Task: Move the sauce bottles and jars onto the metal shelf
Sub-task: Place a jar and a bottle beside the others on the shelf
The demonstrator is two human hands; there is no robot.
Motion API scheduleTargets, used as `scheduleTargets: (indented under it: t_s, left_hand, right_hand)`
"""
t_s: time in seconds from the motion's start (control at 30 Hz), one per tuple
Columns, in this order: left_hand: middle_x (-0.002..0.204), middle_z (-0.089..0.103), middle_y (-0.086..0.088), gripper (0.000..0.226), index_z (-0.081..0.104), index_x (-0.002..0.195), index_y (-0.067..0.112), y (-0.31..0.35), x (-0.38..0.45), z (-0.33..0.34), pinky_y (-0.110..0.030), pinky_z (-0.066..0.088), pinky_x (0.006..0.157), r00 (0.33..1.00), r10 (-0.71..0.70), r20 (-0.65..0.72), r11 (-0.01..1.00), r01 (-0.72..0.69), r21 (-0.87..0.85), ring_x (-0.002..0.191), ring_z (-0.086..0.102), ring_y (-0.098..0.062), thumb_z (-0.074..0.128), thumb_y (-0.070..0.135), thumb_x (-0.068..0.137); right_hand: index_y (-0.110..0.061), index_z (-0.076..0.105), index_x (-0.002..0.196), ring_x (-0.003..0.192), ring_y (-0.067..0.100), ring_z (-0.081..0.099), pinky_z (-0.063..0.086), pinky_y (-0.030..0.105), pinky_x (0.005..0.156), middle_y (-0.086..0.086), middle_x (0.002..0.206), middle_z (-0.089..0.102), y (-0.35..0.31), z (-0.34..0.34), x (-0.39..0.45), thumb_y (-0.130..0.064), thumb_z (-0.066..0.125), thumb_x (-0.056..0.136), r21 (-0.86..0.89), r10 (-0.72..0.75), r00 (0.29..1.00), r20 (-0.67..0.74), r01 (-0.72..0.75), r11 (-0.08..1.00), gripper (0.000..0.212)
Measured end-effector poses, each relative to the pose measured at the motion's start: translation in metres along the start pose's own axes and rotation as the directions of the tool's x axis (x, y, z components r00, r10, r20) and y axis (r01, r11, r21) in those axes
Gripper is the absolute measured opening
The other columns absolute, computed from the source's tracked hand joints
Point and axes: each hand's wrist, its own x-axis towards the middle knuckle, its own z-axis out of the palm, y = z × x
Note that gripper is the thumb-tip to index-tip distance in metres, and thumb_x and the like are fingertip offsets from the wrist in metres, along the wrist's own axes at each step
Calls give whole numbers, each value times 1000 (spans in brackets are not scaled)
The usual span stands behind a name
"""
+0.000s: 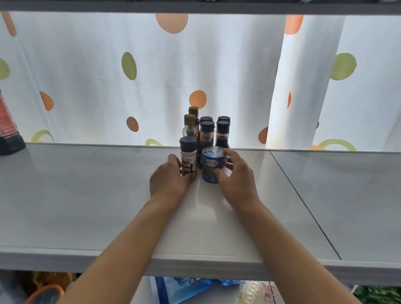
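Both hands set the front pair against the cluster on the grey metal shelf (75,194).

The left hand (167,180) curls round the white-labelled, dark-capped spice bottle (188,156); the right hand (236,175) grips the short blue-labelled jar (213,164) at its 10 o'clock. Probably packing tight: small dark-capped sauce bottles (207,131) stand just behind, at 12 o'clock.

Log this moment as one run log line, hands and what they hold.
left hand grips pepper shaker | right hand grips blue jar | both on metal shelf, front of bottle cluster
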Motion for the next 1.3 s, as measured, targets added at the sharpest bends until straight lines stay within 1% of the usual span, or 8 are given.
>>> scheduleTargets:
  t_s: [0.17, 0.23, 0.3, 0.4, 0.67, 0.97, 1.2, 1.3]
  left_hand:
    - [97, 67, -6, 43, 51, 98, 14, 0, 3, 3, -39, 49, 76, 999, 33, 1, 998, -33, 47, 90, 62, -30, 65, 51, 82]
    - [97, 67, -6, 44, 51, 99, 14, 0, 3, 4, -40, 50, 78, 999, 37, 1, 998, -37, 46, 91, 62, -30, 65, 53, 82]
    - [97, 67, -6, 45, 52, 99, 14, 0, 4, 5, -41, 49, 78, 999, 34, 3, 999, -34, 39, 92, 62, -30, 65, 53, 81]
    - [97, 67, -5, 44, 53, 98, 15, -2, 4, 6, -40, 49, 79, 1000, 26, 9, 1000, -26, 2, 92, 62, -29, 68, 53, 80]
    - [99, 67, -5, 41, 53, 99, 16, -4, 4, 7, -40, 50, 79, 998, 45, 37, 998, -44, -34, 93, 62, -29, 69, 49, 80]
    - [99, 66, -5, 41, 52, 98, 16, -2, 3, 6, -40, 48, 79, 999, 26, 42, 999, -25, -42, 94, 60, -30, 69, 49, 81]
    - [98, 66, -8, 38, 53, 99, 14, -2, 3, 6, -41, 48, 81, 999, 13, 49, 999, -11, -34, 96, 59, -31, 68, 44, 81]
    - [96, 66, -10, 39, 52, 100, 11, -4, 3, 7, -40, 48, 79, 999, -11, 47, 997, 14, -82, 96, 58, -33, 69, 41, 80]
  right_hand:
    - [-13, 47, 130, 101, 17, 58, 45, 27, 89, 0, 110, 57, 0, -4, 1, -12, 70, 85, 41, 120, 993, -9, -120, 992, 50]
    - [-12, 52, 116, 94, 21, 59, 47, 30, 83, 4, 103, 60, 2, -6, 1, -17, 70, 85, -27, 143, 989, -38, -144, 989, 36]
    - [-12, 59, 93, 85, 26, 61, 51, 36, 76, 5, 90, 64, 3, -5, 2, -18, 69, 85, -99, 136, 990, -45, -140, 985, 14]
    - [-12, 61, 76, 75, 26, 62, 51, 34, 68, 3, 76, 65, 4, -2, 2, -23, 69, 85, -141, 131, 991, 7, -128, 982, 16]
    - [-18, 70, 78, 74, 16, 60, 40, 25, 65, -2, 77, 67, 3, -4, -1, -23, 71, 83, -175, 66, 993, 98, -48, 983, 7]
    - [-16, 75, 84, 80, 19, 64, 51, 29, 71, 1, 84, 73, 1, -4, -3, -13, 63, 78, -202, 70, 993, 100, -49, 978, 13]
    - [-12, 75, 85, 77, 17, 61, 42, 20, 63, 2, 82, 71, -2, -5, -4, -8, 62, 79, -202, 89, 991, 96, -68, 977, 14]
    - [-13, 74, 84, 74, 13, 59, 38, 9, 59, -1, 78, 68, -3, -7, -4, -8, 62, 80, -204, 95, 990, 99, -74, 976, 14]
